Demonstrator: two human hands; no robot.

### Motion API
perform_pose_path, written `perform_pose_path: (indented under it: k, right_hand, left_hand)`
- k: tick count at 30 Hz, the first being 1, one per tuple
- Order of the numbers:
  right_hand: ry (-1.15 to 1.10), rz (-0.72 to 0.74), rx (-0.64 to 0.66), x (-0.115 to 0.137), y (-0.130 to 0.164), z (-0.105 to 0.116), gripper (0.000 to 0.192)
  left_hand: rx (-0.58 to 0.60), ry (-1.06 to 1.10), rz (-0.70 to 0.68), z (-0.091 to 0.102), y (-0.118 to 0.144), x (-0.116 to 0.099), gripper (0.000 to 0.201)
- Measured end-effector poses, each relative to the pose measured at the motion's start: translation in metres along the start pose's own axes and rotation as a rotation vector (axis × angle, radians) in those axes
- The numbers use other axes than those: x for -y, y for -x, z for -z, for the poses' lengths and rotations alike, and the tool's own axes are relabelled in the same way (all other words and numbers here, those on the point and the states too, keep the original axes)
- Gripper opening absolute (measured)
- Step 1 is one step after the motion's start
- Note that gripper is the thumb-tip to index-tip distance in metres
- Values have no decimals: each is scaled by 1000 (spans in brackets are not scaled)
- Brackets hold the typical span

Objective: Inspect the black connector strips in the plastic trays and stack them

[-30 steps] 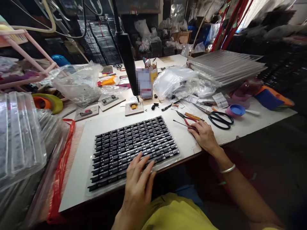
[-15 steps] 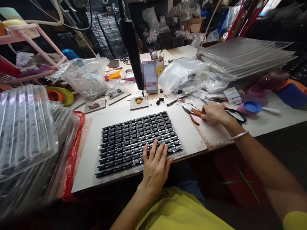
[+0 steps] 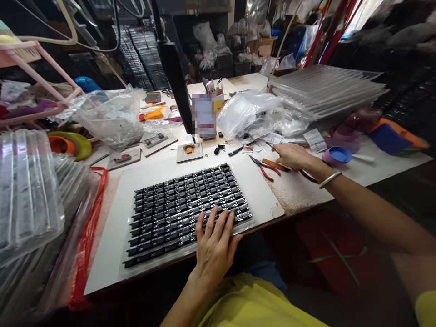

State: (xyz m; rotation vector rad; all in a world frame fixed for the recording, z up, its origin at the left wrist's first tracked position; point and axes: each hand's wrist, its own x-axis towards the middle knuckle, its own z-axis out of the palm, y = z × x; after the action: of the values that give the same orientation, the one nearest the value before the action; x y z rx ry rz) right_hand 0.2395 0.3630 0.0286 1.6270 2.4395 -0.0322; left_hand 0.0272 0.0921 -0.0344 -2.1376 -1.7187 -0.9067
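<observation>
Black components in a clear tray (image 3: 185, 211) fill the white board at the bench's front edge. The person's left hand (image 3: 214, 240) lies flat on the tray's front right corner, fingers spread across the rows. The right hand (image 3: 294, 156) rests further right on the bench, fingers extended and loosely together, touching the scissors (image 3: 308, 175), just beside red-handled pliers (image 3: 264, 167).
</observation>
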Motion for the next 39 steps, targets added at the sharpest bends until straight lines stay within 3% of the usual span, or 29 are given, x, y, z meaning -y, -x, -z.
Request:
perform_pose_path:
  k: [3, 9, 15, 18, 23, 26, 29, 31, 34, 39]
  right_hand:
    - [9, -14, -66, 0, 2, 4, 49]
    - [-23, 47, 81, 5, 0, -9, 22]
    - [-151, 85, 98, -3, -5, -17, 36]
    - [-209, 67, 14, 0, 4, -14, 30]
    - [-332, 12, -292, 11, 38, 5, 24]
    - [-729, 165, -388, 31, 61, 8, 23]
    - [-1347, 349, -196, 65, 77, -4, 25]
    - [-1581, 413, -16, 88, 82, -14, 33]
    - [-1680, 457, 53, 110, 86, -23, 37]
    - [-1542, 498, 30, 118, 87, -29, 40]
  left_hand:
    - [-10, 8, -9, 0, 0, 1, 40]
    - [1, 3, -7, 1, 0, 0, 40]
    - [0, -12, -4, 1, 0, -1, 38]
    - [1, -11, -13, 2, 0, 0, 39]
    - [1, -20, -24, 1, 0, 0, 38]
    - [2, -13, -19, 0, 0, 0, 38]
    - [9, -8, -9, 0, 0, 0, 38]
    - [21, -9, -5, 1, 0, 0, 39]
    - [35, -11, -3, 1, -1, 0, 39]
    - [44, -12, -3, 0, -1, 0, 40]
